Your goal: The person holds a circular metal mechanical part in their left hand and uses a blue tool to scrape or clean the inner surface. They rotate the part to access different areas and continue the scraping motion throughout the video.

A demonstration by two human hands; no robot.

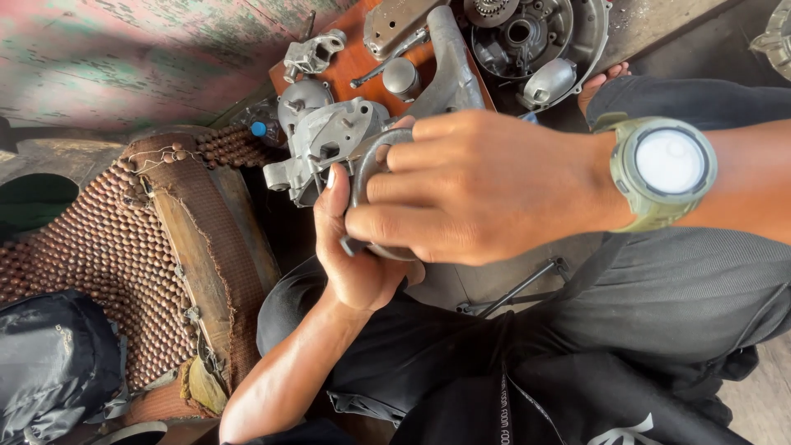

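My left hand (356,255) comes up from the lower left and cups a grey curved metal ring (363,162) from below, its thumb lying along the ring's left side. My right hand (478,185), with a green watch (666,169) on its wrist, reaches in from the right and wraps its fingers over the same ring. Most of the ring is hidden under my fingers. Just behind it, touching or very close, sits a grey cast engine casing (317,136). Both hands are over my lap, in black trousers (428,346).
An orange-brown board (354,62) at the top carries several metal engine parts, with a round housing (527,33) beside it. A brown beaded seat cover (107,247) lies left, a black bag (49,363) lower left. A thin dark rod (519,288) crosses my lap. A bare foot (601,82) shows upper right.
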